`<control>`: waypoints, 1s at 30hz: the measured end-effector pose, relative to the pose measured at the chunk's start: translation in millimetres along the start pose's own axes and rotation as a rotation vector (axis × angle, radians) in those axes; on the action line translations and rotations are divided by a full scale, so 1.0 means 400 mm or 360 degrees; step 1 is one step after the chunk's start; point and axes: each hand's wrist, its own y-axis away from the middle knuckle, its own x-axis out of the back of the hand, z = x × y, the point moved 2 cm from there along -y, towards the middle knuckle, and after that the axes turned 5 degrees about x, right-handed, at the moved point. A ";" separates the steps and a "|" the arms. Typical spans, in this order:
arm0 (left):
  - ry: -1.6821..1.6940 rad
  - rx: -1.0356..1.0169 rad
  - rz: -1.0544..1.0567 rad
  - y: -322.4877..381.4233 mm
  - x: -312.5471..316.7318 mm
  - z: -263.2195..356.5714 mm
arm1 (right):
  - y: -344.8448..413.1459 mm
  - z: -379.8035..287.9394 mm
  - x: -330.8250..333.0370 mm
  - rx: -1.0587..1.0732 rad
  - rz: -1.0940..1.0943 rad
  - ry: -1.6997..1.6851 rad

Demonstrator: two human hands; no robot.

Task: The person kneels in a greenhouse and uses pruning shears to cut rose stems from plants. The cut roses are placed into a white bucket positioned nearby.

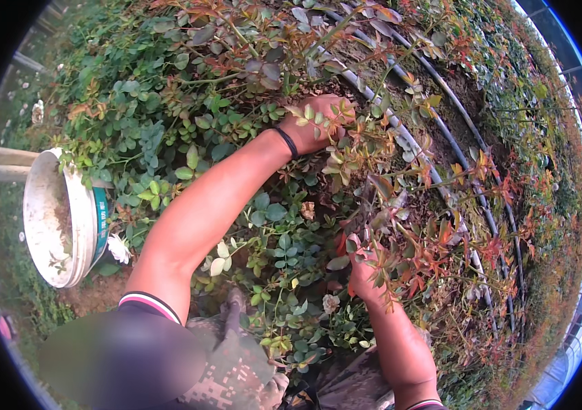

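My left hand (321, 120) reaches in among the rose stems at the upper middle, a dark band round its wrist; leaves cover part of it, and what its fingers touch is hidden. Lower and to the right, my right hand (365, 266) is wrapped round an orange-red handle (341, 243), apparently of a cutting tool whose front end lies among leaves. Reddish rose leaves (444, 236) overlap this hand. Between the two hands are green rose leaves (283, 246) and a dry brown leaf (308, 210). A faded pale rose (330, 303) stands just left of my right wrist.
A white plastic bucket (78, 220) with leafy bits inside stands tilted in view at the left, a white rose (118, 248) beside it. Several pipes (408, 138) run along the soil to the right of my hands. Dense rose bushes surround the bed; camouflage-patterned trousers (229, 364) show below.
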 end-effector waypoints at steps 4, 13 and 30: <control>0.0092 0.0143 0.0122 0.041 0.051 0.041 | 0.004 -0.020 -0.019 0.0143 0.0151 0.0898; 0.0408 0.0631 0.0021 0.009 0.055 0.081 | -0.001 -0.017 -0.011 0.0178 0.0096 0.0719; 0.0045 -0.0089 0.0033 0.015 0.053 0.061 | 0.014 -0.028 -0.022 0.0018 0.0082 0.0675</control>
